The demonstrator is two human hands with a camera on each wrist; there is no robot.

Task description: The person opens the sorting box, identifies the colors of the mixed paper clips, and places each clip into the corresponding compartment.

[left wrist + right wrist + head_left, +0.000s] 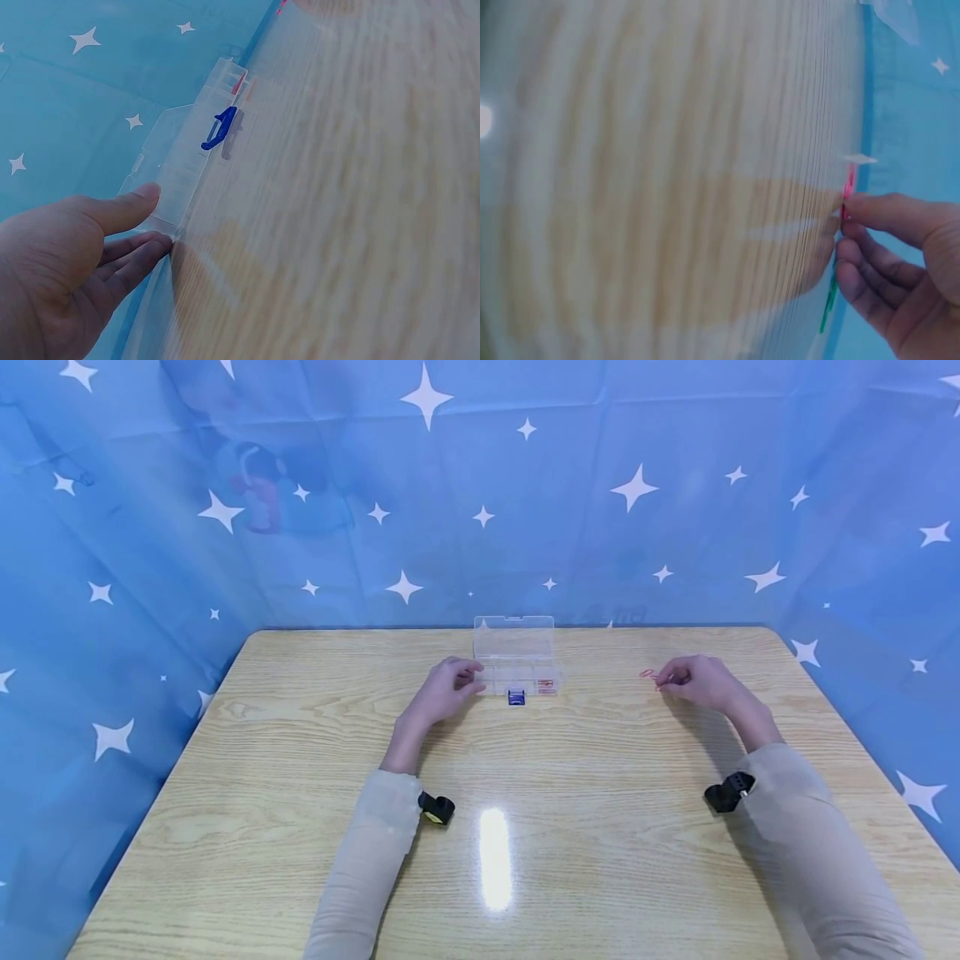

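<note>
A clear plastic box [495, 685] with its lid [513, 637] raised stands near the table's back edge. Its blue latch [516, 697] hangs at the front. Red paper clips [545, 683] lie in the right-hand compartment. At the box's left end, my left hand [446, 687] touches it with thumb and fingers apart; the left wrist view shows those fingers loosely extended by the corner. Farther right, my right hand [699, 681] pinches a red paper clip [847, 196] between thumb and forefinger at the tabletop. Another red paper clip [647, 674] lies just left of the fingertips.
Something thin and green [829, 304] shows beside the right hand's lower fingers. The wood-grain table [420, 877] ends at the back against a blue star-patterned cloth [450, 468]. Cloth also hangs along both sides.
</note>
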